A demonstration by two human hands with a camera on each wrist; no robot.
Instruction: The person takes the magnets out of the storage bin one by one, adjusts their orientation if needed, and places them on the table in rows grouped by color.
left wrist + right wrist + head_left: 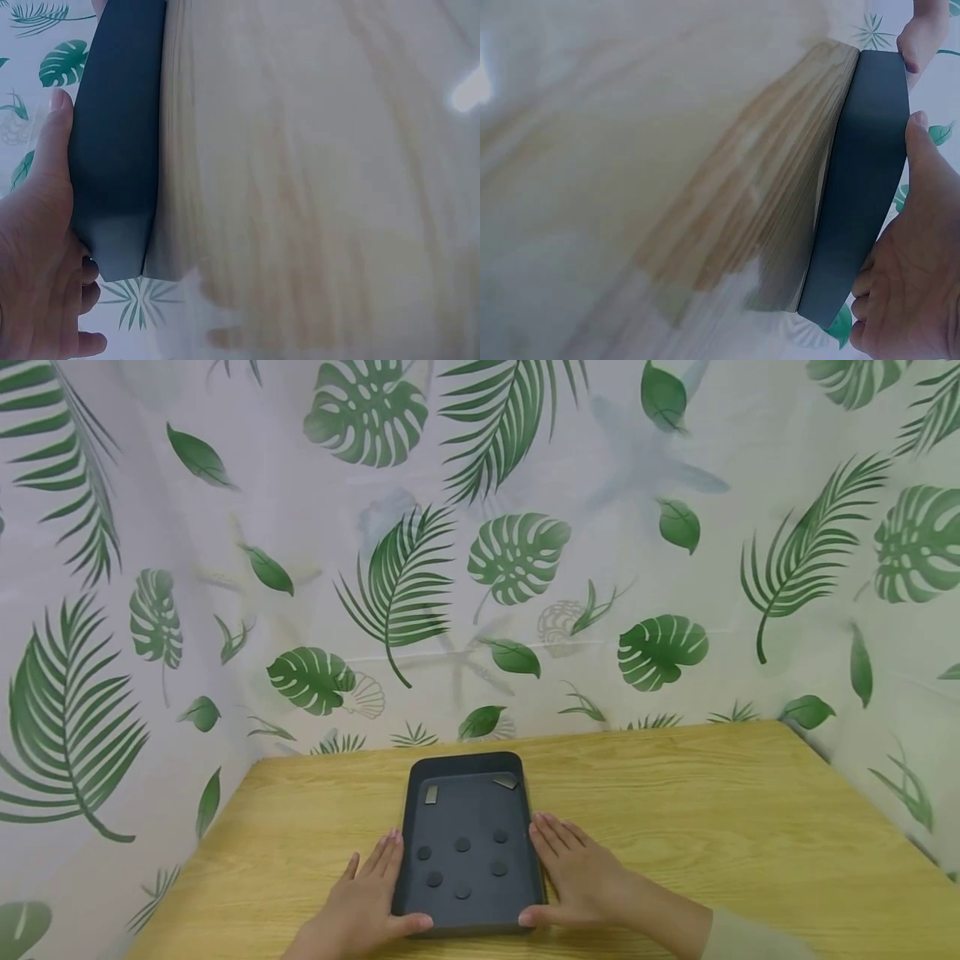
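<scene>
A dark, shallow rectangular tray [465, 814] stands lengthwise on the wooden table. Inside it lie several small dark round discs [462, 844], spread over the nearer half, and two small shiny metallic rectangles, one [431, 794] at the far left and one [506, 782] at the far right. My left hand [358, 900] rests along the tray's left side, fingers straight, thumb at the near left corner. My right hand [583, 877] mirrors it on the right side. Both wrist views show the tray's outer wall [116, 150] beside the hands; the tray's inside is hidden there.
The wood-grain table [697, 810] extends to both sides of the tray. White cloth [585, 643] printed with green leaves hangs behind the table's far edge and along the left and right sides.
</scene>
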